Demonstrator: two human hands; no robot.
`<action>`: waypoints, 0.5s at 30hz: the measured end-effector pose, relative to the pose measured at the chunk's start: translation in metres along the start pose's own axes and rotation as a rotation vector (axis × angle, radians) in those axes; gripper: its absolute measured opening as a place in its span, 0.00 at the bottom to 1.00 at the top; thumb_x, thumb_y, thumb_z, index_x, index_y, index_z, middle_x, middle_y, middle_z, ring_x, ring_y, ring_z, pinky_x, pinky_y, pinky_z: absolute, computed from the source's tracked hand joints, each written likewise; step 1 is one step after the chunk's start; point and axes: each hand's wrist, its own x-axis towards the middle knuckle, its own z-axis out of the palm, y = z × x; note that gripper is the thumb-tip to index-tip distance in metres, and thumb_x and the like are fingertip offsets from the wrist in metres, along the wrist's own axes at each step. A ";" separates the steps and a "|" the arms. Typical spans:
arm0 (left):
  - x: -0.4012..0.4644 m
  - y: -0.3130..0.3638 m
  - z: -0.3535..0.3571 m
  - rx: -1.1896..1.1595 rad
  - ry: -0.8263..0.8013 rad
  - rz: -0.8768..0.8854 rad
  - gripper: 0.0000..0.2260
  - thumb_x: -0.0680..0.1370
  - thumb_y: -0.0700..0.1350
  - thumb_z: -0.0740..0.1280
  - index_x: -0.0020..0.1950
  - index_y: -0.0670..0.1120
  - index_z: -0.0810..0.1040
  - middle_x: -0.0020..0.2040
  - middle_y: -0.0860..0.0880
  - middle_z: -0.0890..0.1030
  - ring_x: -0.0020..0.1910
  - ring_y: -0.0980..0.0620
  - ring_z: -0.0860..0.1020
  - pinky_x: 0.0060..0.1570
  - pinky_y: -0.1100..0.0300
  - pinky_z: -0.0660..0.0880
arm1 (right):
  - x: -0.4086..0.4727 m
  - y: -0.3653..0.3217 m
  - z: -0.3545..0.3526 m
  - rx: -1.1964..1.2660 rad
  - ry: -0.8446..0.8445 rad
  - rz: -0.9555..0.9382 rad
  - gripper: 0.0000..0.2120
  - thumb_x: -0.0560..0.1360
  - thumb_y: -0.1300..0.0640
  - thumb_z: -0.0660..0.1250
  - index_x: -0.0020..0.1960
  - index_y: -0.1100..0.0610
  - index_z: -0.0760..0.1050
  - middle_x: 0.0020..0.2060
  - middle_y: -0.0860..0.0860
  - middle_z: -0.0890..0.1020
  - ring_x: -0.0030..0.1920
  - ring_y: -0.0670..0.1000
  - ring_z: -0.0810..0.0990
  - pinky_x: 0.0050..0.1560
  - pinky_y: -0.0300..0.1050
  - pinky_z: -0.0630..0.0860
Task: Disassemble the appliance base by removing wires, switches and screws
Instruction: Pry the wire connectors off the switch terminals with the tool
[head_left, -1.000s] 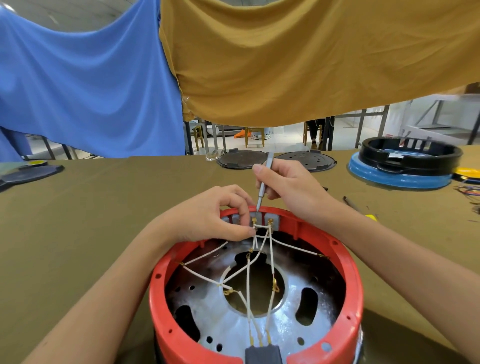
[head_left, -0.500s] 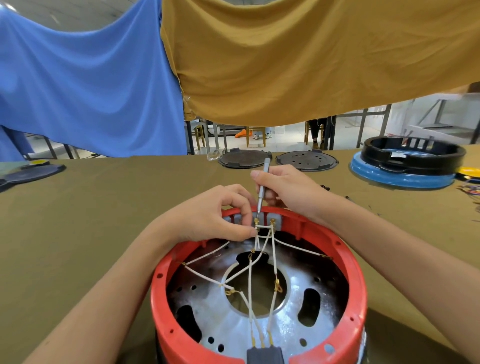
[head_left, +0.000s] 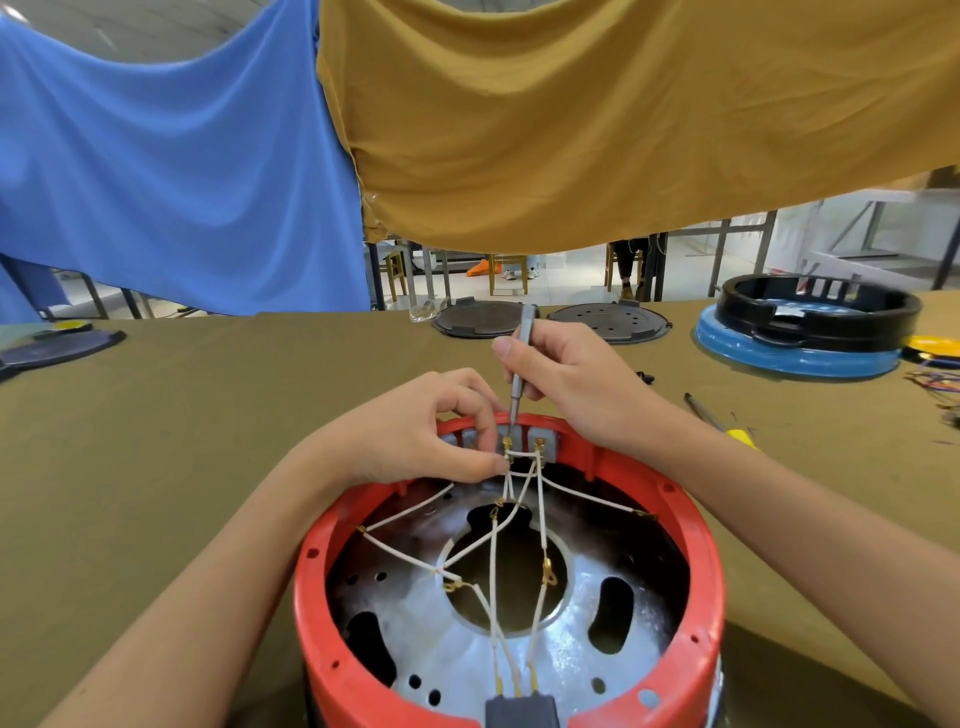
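Observation:
A red round appliance base (head_left: 696, 582) stands upside down in front of me, with a silver metal plate (head_left: 457, 649) inside. White wires (head_left: 493, 566) with brass terminals cross the inside and run to a grey terminal block (head_left: 548, 441) at the far rim. My left hand (head_left: 415, 431) pinches the wires just below the left brass terminal (head_left: 507, 443). My right hand (head_left: 566, 379) grips a thin grey screwdriver (head_left: 519, 364), with its tip down on that terminal. A dark grey switch (head_left: 522, 711) sits at the near rim.
On the olive-covered table, two dark round plates (head_left: 483, 318) (head_left: 608, 316) lie at the far edge. A black ring on a blue base (head_left: 800, 358) stands far right. A yellow-handled screwdriver (head_left: 719, 422) lies to the right, loose coloured wires (head_left: 935, 382) beyond. Another dark plate (head_left: 57, 347) lies far left.
My right hand with the grey screwdriver has shifted slightly, and the tip stays on the left terminal. My left hand keeps its pinch on the wires.

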 end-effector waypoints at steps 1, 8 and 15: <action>0.000 0.000 0.000 -0.001 0.000 -0.003 0.07 0.73 0.50 0.77 0.37 0.54 0.81 0.56 0.59 0.76 0.58 0.61 0.76 0.64 0.57 0.68 | 0.001 0.000 0.000 -0.011 -0.006 -0.001 0.14 0.82 0.51 0.62 0.41 0.57 0.75 0.34 0.49 0.77 0.35 0.48 0.74 0.46 0.56 0.76; -0.001 0.001 0.000 -0.012 0.008 0.000 0.08 0.72 0.50 0.77 0.36 0.56 0.81 0.55 0.57 0.76 0.59 0.59 0.76 0.65 0.55 0.69 | 0.002 0.005 -0.001 0.073 -0.027 0.045 0.17 0.83 0.50 0.62 0.41 0.61 0.77 0.29 0.46 0.75 0.33 0.48 0.73 0.46 0.57 0.77; -0.001 0.002 0.000 -0.024 -0.004 0.006 0.07 0.72 0.51 0.76 0.36 0.55 0.81 0.54 0.56 0.75 0.59 0.57 0.76 0.65 0.54 0.69 | 0.006 0.012 -0.002 0.205 -0.064 0.249 0.17 0.82 0.47 0.63 0.39 0.56 0.78 0.27 0.48 0.74 0.32 0.49 0.73 0.41 0.41 0.74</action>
